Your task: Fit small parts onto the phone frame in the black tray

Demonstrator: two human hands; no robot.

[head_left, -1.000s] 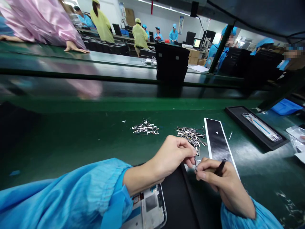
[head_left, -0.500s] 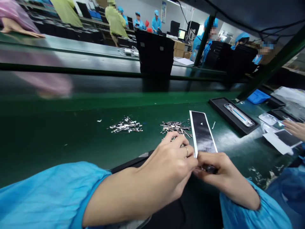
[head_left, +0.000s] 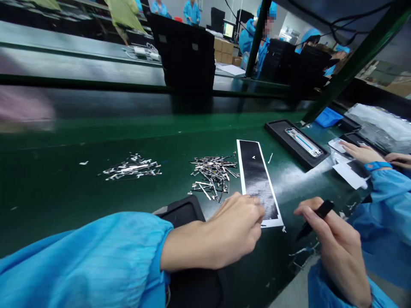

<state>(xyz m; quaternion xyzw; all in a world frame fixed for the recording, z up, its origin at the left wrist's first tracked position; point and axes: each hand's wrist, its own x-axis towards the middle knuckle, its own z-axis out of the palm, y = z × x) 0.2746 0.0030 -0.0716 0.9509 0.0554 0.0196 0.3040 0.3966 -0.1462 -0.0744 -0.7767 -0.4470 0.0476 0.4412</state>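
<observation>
My left hand (head_left: 236,229) rests on the green bench with its fingers curled at the near end of a black strip with a white border (head_left: 257,179); what they pinch is hidden. My right hand (head_left: 334,244) is apart from it to the right and grips black tweezers (head_left: 316,216), tips pointing down-left. A black tray (head_left: 183,211) lies under my left forearm. Just beyond my left hand is a heap of small metal parts (head_left: 213,173), with a second heap (head_left: 131,168) farther left.
A black tray holding a phone frame (head_left: 297,143) sits to the right of the strip. A co-worker's hands (head_left: 362,153) work on white sheets at the right edge. A dark box (head_left: 186,51) stands on the raised belt behind. Other people work in the background.
My hands have separated: the right one moved right with the tweezers, the left one stayed by the strip's near end. The view swung right, revealing the co-worker's hands.
</observation>
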